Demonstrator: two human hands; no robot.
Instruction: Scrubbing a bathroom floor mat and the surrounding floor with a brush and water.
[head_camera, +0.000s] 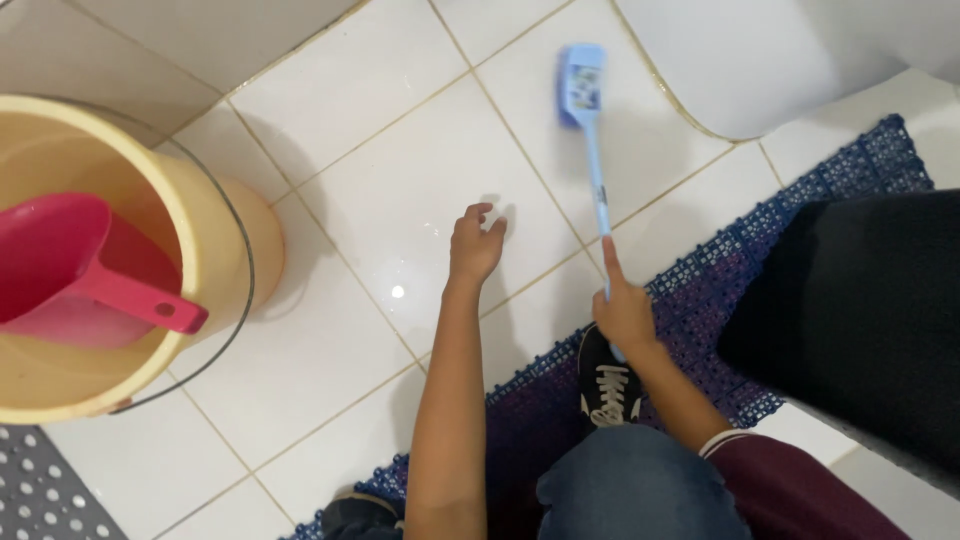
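Gripping the blue brush (594, 170) by its handle's near end, your right hand (622, 312) aims its long axis away toward the seemingly blurred head, while your left hand (474, 246) hovers empty, loosely spread, beside the handle.

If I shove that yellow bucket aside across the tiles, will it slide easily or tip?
The bucket probably resists a shove: it looks to hold water, with a pink scoop resting in it, so likely heavy. The glossy tile floor looks smooth, so it should slide rather than tip. Push low; a sudden shove could slosh water out.
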